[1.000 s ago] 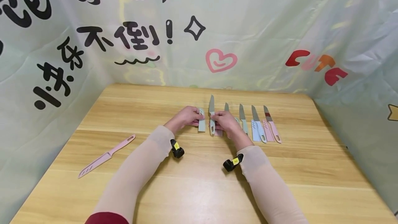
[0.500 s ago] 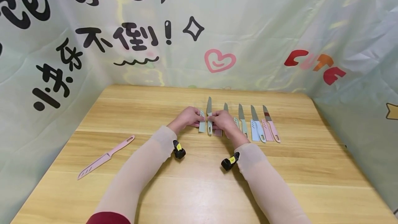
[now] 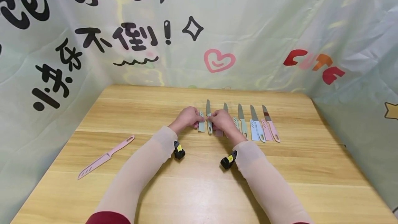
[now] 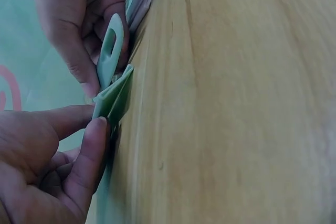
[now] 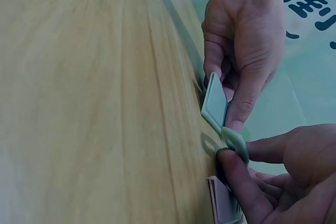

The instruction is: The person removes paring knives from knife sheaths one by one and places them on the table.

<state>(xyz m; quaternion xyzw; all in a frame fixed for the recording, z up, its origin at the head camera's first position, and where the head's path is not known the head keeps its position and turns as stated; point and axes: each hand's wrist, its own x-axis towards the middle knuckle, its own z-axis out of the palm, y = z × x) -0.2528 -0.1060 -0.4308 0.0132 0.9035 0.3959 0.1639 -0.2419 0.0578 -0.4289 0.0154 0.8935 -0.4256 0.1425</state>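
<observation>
My left hand point(image 3: 188, 117) pinches a pale green knife sheath point(image 4: 116, 95) with slots, its open end toward me. Just right of it, my right hand point(image 3: 222, 119) pinches the pale green handle of a knife point(image 3: 208, 107), whose bare grey blade points to the back of the table. Sheath and knife stand side by side, a narrow gap between them in the head view. The handle's loop point(image 5: 236, 142) shows beside the sheath's end in the right wrist view. A pink sheath point(image 5: 223, 200) lies close under my right hand, partly hidden by it.
Right of my hands, a row holds a green knife point(image 3: 244, 125), a blue-handled knife point(image 3: 259, 130) and a pink-handled knife point(image 3: 273, 130) with sheaths beside them. A sheathed pink knife point(image 3: 105, 157) lies at the left. A printed cloth point(image 3: 258, 37) hangs behind the wooden table point(image 3: 199, 189).
My right hand has brought the green knife a little left, nearer the sheath, and its tip has come slightly toward me. My left hand keeps its pinch on the sheath, nearly still.
</observation>
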